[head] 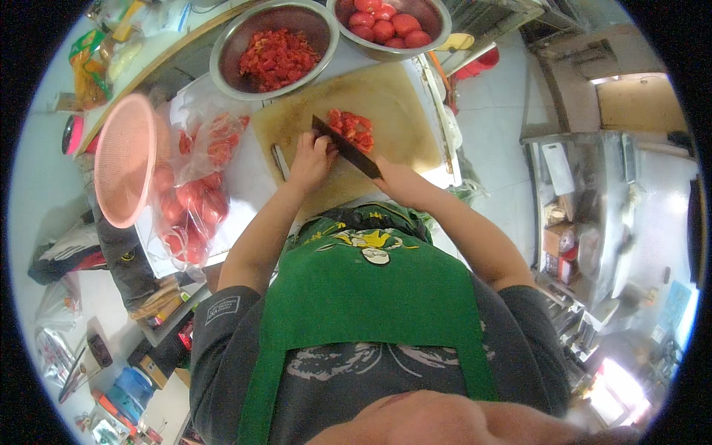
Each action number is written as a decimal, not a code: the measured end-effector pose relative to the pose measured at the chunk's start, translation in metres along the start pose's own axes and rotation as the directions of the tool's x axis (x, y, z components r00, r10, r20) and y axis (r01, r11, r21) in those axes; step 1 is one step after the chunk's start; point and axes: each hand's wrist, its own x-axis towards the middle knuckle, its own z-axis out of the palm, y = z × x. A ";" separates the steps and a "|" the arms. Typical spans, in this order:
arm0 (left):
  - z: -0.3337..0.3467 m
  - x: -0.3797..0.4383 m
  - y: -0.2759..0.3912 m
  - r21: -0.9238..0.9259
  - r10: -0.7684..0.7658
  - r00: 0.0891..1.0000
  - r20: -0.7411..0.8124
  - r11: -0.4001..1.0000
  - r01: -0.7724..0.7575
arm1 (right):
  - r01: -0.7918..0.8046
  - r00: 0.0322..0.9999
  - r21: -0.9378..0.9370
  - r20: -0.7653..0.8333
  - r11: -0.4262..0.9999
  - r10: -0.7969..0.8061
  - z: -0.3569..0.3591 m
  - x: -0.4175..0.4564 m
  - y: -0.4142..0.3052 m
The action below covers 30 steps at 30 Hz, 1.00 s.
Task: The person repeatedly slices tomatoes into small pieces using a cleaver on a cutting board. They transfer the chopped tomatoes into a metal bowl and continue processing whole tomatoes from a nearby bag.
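Note:
My right hand (401,182) grips the handle of a dark-bladed kitchen knife (349,151), which slants across the cutting board (400,94) with its tip pointing up and left. Just beyond the blade lies a small heap of chopped tomato (351,129). My left hand (314,158) is on the near side of the blade, close to the tip, with its fingers curled. Whether anything is under those fingers is hidden. A metal bowl (219,55) with chopped tomato stands past the board, and a second metal bowl (442,33) beside it holds several whole red tomatoes (384,28).
Left of the board are clear plastic bags (192,222) with tomatoes inside. A pink plastic colander (125,161) stands tilted at the table's left edge. A white-handled utensil (280,161) lies at the board's left side. Metal shelving (584,211) stands off to the right.

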 end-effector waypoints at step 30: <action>0.006 0.019 0.029 0.117 -0.057 0.997 0.057 0.992 0.050 | 0.000 0.998 0.076 -0.058 0.997 0.005 -0.031 0.007 -0.001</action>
